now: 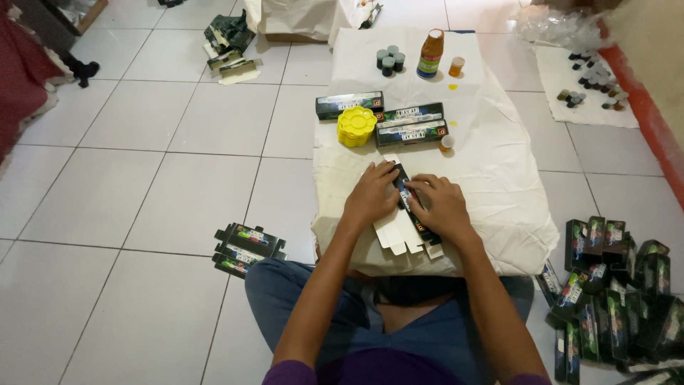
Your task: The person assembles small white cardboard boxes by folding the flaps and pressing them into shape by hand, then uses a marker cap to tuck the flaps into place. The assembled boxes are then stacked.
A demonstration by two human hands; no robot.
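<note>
Left hand [372, 194], right hand [440, 203] pressing flat carton [405, 227], its middle hidden beneath them

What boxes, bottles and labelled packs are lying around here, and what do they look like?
Flat carton: under both hands, black outside, white inside.
Three long boxes: mid-table, black and green.
Bottle: table's far end, brown, orange cap, coloured label.
Box pile: floor right, dark green.
Flat cartons: floor left.

— What does the view keep from us?
— The flat carton [407, 214] lies mostly under both hands [370, 196], and the pile of dark boxes [613, 299] runs off the right edge.
— And the small bottles [590, 82] by the wall?
— Too small; perhaps capped.
</note>
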